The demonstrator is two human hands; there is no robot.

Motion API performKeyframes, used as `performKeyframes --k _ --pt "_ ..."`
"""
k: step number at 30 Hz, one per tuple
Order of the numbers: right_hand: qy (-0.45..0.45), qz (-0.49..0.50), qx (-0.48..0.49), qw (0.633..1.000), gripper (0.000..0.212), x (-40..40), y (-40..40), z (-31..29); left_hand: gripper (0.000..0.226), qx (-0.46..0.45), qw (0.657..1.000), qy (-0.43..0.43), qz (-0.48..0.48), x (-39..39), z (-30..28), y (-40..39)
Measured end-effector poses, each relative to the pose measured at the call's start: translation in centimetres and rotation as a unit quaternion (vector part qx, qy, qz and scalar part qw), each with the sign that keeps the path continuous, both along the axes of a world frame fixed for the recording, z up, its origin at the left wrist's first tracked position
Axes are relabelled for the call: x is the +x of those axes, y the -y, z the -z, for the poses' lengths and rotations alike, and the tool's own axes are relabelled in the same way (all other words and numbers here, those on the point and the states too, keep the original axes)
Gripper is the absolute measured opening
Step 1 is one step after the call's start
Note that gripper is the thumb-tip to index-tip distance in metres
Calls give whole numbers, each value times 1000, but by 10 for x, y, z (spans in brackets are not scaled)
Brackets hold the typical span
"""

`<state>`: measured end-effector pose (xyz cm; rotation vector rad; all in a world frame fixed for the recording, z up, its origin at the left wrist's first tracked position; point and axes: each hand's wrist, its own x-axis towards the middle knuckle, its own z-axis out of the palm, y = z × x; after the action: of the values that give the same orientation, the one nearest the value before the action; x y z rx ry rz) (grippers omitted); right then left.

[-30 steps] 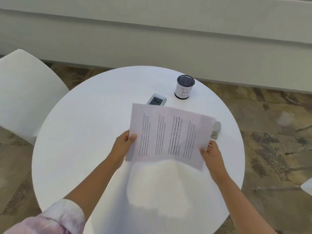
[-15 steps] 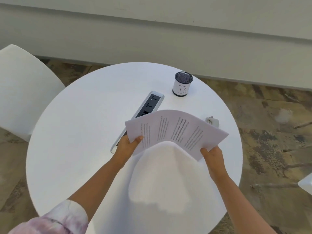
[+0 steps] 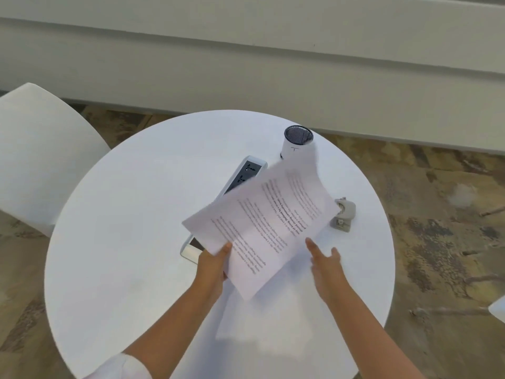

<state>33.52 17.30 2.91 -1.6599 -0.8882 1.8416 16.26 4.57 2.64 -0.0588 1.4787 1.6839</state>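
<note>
A printed sheet of paper [image 3: 262, 222] hangs tilted above the round white table [image 3: 131, 242], its far end curling up. My left hand [image 3: 214, 265] pinches the sheet's near left edge, thumb on top. Off the sheet to the right, my right hand [image 3: 325, 262] hovers with fingers spread and straight, blurred by motion. More white paper [image 3: 262, 332] lies flat on the table under my arms.
A white power strip [image 3: 240, 179] lies partly under the sheet. A mesh pen cup [image 3: 296, 140] with a white label stands at the back. A grey hole punch [image 3: 343, 214] sits at the right. A white chair [image 3: 35, 160] stands at the left.
My right hand has let go of the sheet and opened. The sheet has swung round in my left hand, its far end lifting toward the pen cup.
</note>
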Motion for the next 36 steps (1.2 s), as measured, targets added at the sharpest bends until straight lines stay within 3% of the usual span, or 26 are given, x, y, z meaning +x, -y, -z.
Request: performKeyframes --k 2,4,8,10,13,16,18,21,28,36 --pt "-124 -15 -39 991 57 -8 3 -1 26 11 999 45 -16 11 5 3" --pt "-188 -11 -17 982 38 -13 4 -3 29 15 998 66 -4 19 10 7" --pt "-121 -13 87 989 25 -18 -1 -12 42 19 997 65 31 15 19 11" --pt "-104 -44 145 983 25 -15 -4 -19 39 26 997 48 53 3 17 11" --pt "-153 -78 208 963 29 -8 -10 -33 29 41 998 22 44 -25 4 13" --pt "-192 -113 236 946 46 0 -16 -45 31 34 992 -88 81 -53 -19 13" --pt "-200 -134 242 940 52 1 -17 -50 31 5 968 -193 162 -63 -38 6" --pt "-188 -157 260 934 32 -2 -16 -54 25 6 931 -270 247 -63 -63 -13" --pt "-180 -154 268 934 30 -3 -14 -54 13 42 923 -296 242 -52 -70 -32" --pt "-147 -157 273 938 28 -1 -18 -47 23 66 944 -255 199 -40 -55 -31"
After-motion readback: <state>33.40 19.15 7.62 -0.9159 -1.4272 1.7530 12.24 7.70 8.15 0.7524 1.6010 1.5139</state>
